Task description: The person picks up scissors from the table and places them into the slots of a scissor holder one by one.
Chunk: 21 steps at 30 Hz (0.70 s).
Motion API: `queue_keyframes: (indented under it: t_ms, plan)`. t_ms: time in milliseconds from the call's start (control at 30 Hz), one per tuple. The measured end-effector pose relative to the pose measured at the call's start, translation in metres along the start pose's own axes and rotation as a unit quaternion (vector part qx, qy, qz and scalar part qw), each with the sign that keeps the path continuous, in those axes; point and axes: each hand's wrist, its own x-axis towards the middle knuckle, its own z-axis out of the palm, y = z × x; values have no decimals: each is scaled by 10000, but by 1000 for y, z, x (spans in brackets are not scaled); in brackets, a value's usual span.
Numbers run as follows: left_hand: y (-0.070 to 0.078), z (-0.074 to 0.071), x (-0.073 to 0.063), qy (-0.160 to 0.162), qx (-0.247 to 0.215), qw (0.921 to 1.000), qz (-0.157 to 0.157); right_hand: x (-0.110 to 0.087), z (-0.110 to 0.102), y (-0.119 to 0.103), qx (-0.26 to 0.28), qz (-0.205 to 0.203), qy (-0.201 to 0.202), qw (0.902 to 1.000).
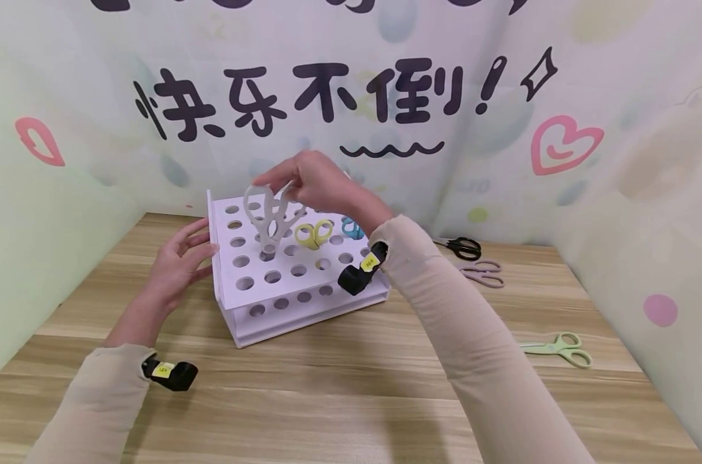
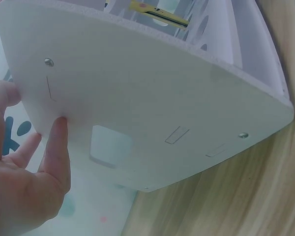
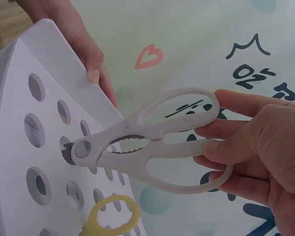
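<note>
My right hand (image 1: 322, 183) pinches the handles of a pair of white scissors (image 3: 103, 135), points down. Their blades pass into a hole of the white tiered rack (image 1: 226, 277), with the pivot just above the hole. My left hand (image 1: 174, 267) holds the rack's left side panel (image 2: 113, 83), thumb over its top edge and fingers on the outer face. Yellow-handled scissors (image 1: 313, 243) stand in another hole to the right of the white pair. Farther right, blue-handled scissors (image 1: 345, 227) also stand in the rack, partly behind my right wrist.
On the wooden table (image 1: 304, 399), right of the rack, lie black scissors (image 1: 458, 245), purple scissors (image 1: 477, 276) and green scissors (image 1: 554, 348), the last partly behind my right sleeve. A printed curtain (image 1: 351, 38) encloses the back and sides.
</note>
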Motion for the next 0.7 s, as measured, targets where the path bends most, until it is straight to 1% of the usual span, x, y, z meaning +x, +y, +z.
queue_keyframes:
  t_ms: [167,333,567,700]
  plan:
    - [0,-1,0,-7,-13,10000,3,4,4,-2,-269,52,-163,9995]
    - [0,-1,0,16,-8,10000,-11,9,4,-6,-546,-89,-294,9980]
    - [1,-1,0,10,0,10000,15,13,5,-7,-582,-217,-216,9978]
    - [0,0,0,-9,42,10000,-9,13,5,-8,-513,-209,-306,9980]
